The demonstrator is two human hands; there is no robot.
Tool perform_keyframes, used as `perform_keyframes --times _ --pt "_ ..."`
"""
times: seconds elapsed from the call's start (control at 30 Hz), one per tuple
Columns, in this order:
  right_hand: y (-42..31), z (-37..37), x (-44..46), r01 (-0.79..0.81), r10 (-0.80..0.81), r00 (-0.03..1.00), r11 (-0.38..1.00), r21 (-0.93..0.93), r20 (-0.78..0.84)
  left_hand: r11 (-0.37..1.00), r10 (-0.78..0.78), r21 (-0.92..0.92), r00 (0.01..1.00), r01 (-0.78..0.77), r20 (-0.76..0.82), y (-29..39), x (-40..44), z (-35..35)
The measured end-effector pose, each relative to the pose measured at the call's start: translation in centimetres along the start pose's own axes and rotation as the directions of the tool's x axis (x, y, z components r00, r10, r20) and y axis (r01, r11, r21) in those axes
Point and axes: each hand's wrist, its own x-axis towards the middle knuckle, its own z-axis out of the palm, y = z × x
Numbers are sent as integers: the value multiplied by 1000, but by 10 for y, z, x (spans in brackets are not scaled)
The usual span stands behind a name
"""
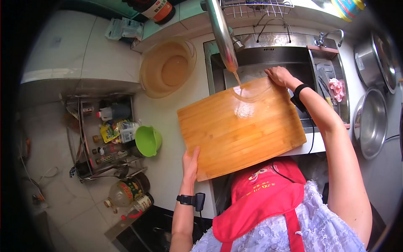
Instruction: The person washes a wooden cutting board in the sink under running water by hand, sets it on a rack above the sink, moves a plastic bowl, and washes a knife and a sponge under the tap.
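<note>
A large wooden cutting board is held at a slant over the front of the metal sink. Water from the faucet runs onto its upper edge and spreads in a shiny wet patch. My left hand grips the lower left corner, thumb on top and the other fingers hidden beneath. At the upper right corner, my right hand is closed over the edge.
A tan plastic basin and a green bowl stand left on the counter. A rack holds bottles and packets. Right of the sink are a knife, pinkish meat and a steel bowl.
</note>
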Motion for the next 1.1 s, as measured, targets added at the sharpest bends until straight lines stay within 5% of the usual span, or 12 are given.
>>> perform_keyframes --times 0.13,0.2,0.27,0.33,0.43,0.53,0.73,0.83,0.93,1.0,1.1 --pt "-25 26 -3 -15 17 998 999 38 -62 989 -59 -129 993 72 106 18 3 33" --pt "-57 23 -3 -77 73 996 994 81 55 980 -83 -169 985 109 152 24 4 52" --pt "-82 30 0 121 -123 992 986 117 5 984 -55 -159 986 80 158 20 6 67" --pt "-118 21 1 125 -142 987 971 203 70 986 -38 -152 985 64 168 20 8 76" --pt "-147 25 1 253 -205 962 917 310 -178 986 -28 -155 984 56 178 25 7 80" --pt "-125 -9 -19 293 -315 947 927 232 60 987 -16 -156 985 43 169 32 5 74" --pt "-55 -36 -47 -111 115 987 993 -47 113 989 54 -144 985 -30 166 38 7 78" --pt "-62 -32 -44 -90 88 994 996 29 69 993 41 -113 982 -21 183 47 8 81" --pt "-82 -29 -41 112 -112 993 993 -23 25 989 27 -150 977 6 213 46 13 72" --pt "-80 -14 -25 -4 2 996 1000 29 85 987 62 -162 971 -25 231 41 16 67" --pt "-104 -53 -41 95 -99 989 995 38 112 992 79 -110 978 -58 195 47 12 61"
